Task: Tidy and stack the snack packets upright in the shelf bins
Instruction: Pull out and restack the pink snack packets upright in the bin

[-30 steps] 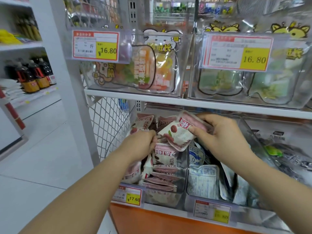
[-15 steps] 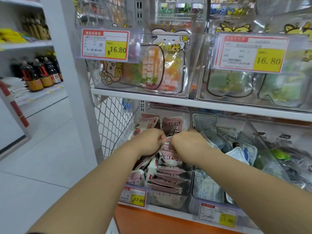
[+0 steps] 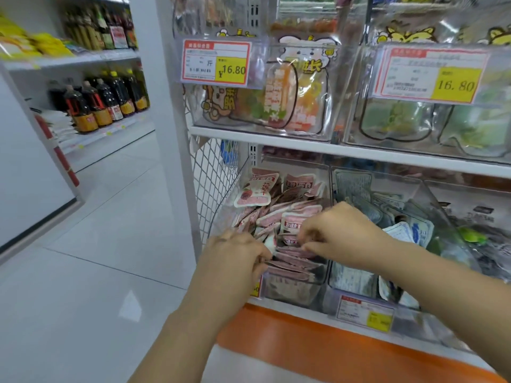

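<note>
Pink snack packets fill a clear bin on the lower shelf, at its left end. Some stand upright at the back, several lie flat and stacked toward the front. My left hand is at the bin's front left corner, its fingers curled on the edges of the flat pink packets. Over the bin's middle, my right hand pinches pink packets between its curled fingers. White and blue packets lie loose in the clear bin to the right.
Above, an upper shelf carries clear bins of large pouches with price tags. A wire mesh panel closes the shelf's left end. An orange base runs below. A tiled aisle and bottle shelves lie to the left.
One second ago my right hand held a single pink packet above the bin. That packet has gone down into the bin, and both hands have moved lower, toward the front stack.
</note>
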